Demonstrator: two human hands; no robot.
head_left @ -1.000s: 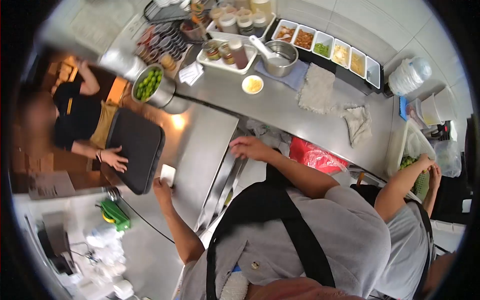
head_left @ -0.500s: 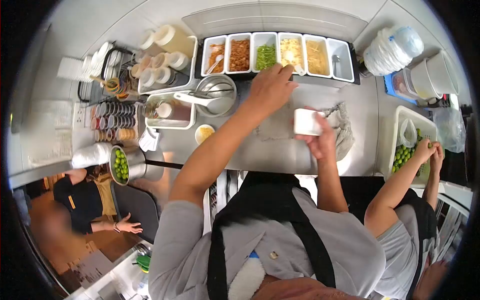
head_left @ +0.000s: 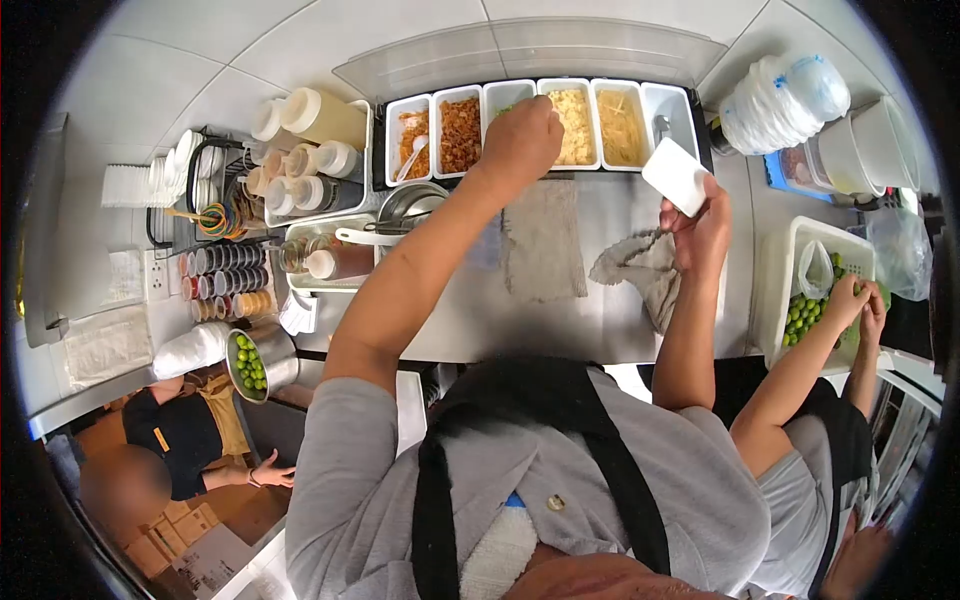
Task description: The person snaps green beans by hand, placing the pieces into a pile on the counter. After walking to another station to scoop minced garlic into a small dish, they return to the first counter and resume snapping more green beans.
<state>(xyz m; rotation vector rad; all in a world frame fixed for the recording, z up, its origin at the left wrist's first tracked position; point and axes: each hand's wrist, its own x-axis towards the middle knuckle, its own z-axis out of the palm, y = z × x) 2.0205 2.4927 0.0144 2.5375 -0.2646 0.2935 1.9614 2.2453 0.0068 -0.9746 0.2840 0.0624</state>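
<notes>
My left hand (head_left: pixel 522 140) is over the tray of chopped green food (head_left: pixel 508 97), fingers bunched together and pointing down; what they hold, if anything, is hidden. To its right lie the tray of pale yellow cubes (head_left: pixel 571 125) and the tray of yellow strips (head_left: pixel 620 128). Trays of reddish-brown bits (head_left: pixel 460 133) and orange food (head_left: pixel 413 130) stand to its left. My right hand (head_left: pixel 700 228) grips a small white container (head_left: pixel 676 176), tilted, just in front of the rightmost tray (head_left: pixel 673 112). Below that hand is a crumpled grey cloth (head_left: pixel 640 270).
A flat cloth (head_left: pixel 543 240) lies mid-counter. Metal bowls (head_left: pixel 412 200), bottles (head_left: pixel 330 115) and a pot of limes (head_left: pixel 262 365) stand left. At right a co-worker's hands (head_left: pixel 860 302) are over a lime basket (head_left: pixel 785 270). Another person (head_left: pixel 180 440) is at lower left.
My right hand has raised the white container up and right, toward the trays. My left hand has moved from the pale cubes' front edge to over the green food. The view has shifted.
</notes>
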